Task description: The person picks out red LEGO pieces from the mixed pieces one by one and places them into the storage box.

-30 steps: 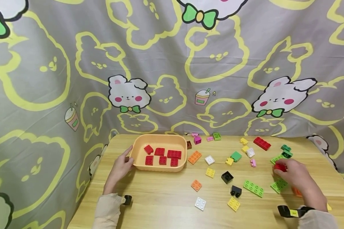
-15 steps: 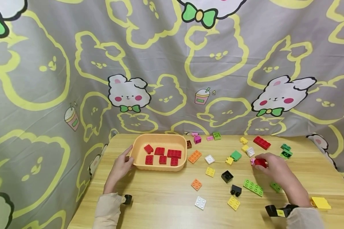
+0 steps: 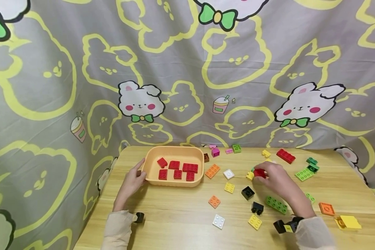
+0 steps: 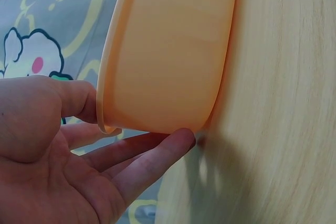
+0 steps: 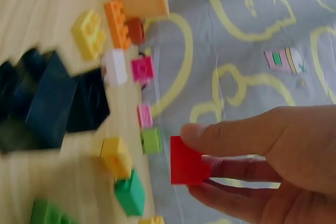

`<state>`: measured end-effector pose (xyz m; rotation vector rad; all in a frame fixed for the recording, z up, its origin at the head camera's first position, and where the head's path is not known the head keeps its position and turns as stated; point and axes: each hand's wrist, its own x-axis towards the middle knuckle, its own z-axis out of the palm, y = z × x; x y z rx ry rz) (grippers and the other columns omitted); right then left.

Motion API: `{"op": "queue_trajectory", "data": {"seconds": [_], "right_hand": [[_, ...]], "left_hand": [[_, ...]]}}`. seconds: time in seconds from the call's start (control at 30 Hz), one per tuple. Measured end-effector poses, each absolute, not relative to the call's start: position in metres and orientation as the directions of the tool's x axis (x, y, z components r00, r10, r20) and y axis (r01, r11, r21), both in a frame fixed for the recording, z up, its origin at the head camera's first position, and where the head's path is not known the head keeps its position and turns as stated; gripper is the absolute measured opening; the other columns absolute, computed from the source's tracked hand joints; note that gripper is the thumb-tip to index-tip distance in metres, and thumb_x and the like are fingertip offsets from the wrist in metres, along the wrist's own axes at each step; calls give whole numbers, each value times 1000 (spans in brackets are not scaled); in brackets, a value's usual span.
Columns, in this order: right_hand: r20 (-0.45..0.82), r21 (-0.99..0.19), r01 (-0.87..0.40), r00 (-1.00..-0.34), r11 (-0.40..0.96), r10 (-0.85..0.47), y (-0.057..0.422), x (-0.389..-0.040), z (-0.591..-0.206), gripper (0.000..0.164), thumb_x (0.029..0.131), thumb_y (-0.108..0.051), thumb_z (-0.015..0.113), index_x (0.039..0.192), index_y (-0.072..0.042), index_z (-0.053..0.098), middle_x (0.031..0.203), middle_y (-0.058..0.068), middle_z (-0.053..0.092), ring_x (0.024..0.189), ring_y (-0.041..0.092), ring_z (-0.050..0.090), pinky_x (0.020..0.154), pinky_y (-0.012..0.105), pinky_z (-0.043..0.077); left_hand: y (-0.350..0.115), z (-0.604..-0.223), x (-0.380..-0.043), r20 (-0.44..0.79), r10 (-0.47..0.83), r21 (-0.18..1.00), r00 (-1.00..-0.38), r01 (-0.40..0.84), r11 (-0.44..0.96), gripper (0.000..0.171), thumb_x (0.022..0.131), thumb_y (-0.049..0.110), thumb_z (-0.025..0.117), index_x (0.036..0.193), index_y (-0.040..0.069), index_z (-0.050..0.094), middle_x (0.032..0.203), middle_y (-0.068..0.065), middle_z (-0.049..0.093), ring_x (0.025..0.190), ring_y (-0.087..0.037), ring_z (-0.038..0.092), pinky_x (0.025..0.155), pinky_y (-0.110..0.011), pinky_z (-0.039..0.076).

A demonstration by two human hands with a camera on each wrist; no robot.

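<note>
My right hand (image 3: 276, 177) pinches a red toy brick (image 5: 186, 161) between thumb and fingertips, above the middle right of the table. In the head view, the held brick covers part of a green brick (image 3: 252, 169), beside a small yellow brick (image 3: 250, 176). At the left, my left hand (image 3: 133, 178) holds the end of an orange plastic tray (image 3: 172, 184). The left wrist view has its thumb at the rim and its fingers against the outer wall (image 4: 168, 51). Several red bricks (image 3: 190, 168) lie apart from one another on the tray's floor.
Loose bricks are scattered over the wooden table (image 3: 175, 215). Among them are a red brick (image 3: 285, 156) at the back right, black bricks (image 3: 248, 192) near the middle and a yellow piece (image 3: 350, 222) at the right. A patterned cloth (image 3: 187, 69) hangs behind the table.
My right hand has moved left across the table with the red brick, away from the green bricks at the right. An orange brick there is now uncovered. The left hand and tray stay put.
</note>
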<state>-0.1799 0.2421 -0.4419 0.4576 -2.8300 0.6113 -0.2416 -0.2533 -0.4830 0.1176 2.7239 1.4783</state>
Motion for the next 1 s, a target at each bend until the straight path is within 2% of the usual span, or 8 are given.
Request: {"op": "queue_trajectory", "data": {"seconds": [0.3, 0.47, 0.6, 0.87, 1.0], "right_hand": [[262, -352, -427, -899, 833, -350, 195, -205, -431, 29, 78, -11, 80, 102, 3, 73, 93, 13, 70, 81, 24, 65, 68, 41, 59], [301, -331, -514, -852, 791, -428, 167, -219, -428, 28, 78, -12, 80, 102, 2, 73, 94, 13, 69, 81, 23, 64, 66, 37, 59], [312, -327, -568, -819, 755, -482, 142, -231, -422, 29, 79, -12, 80, 104, 1, 73, 99, 12, 70, 86, 24, 65, 70, 36, 59], [296, -334, -622, -783, 708, -547, 103, -254, -420, 27, 82, -12, 77, 107, -2, 73, 103, 8, 71, 88, 18, 64, 73, 32, 58], [300, -329, -632, -775, 702, -556, 90, -265, -422, 24, 82, -11, 77, 104, -3, 74, 98, 7, 69, 85, 17, 63, 72, 31, 57]], "left_hand": [[-253, -483, -242, -11, 75, 832, -997, 33, 554, 59, 97, 0, 45, 154, 0, 30, 115, -37, 62, 94, -33, 67, 77, -42, 60], [-252, -482, -242, -7, 71, 825, -997, 34, 564, 59, 97, 0, 46, 154, 1, 31, 113, -36, 64, 90, -30, 68, 75, -40, 60], [-254, -483, -241, -4, 76, 835, -997, 39, 550, 59, 97, -1, 45, 154, -1, 30, 113, -38, 63, 91, -33, 68, 76, -43, 60], [-255, -483, -242, -3, 71, 827, -998, 38, 561, 59, 97, 1, 47, 154, 1, 31, 112, -35, 65, 87, -29, 69, 75, -42, 60], [-254, -481, -243, 1, 82, 822, -997, 47, 568, 59, 97, 1, 46, 154, 1, 31, 112, -35, 65, 87, -29, 69, 73, -40, 60]]}}
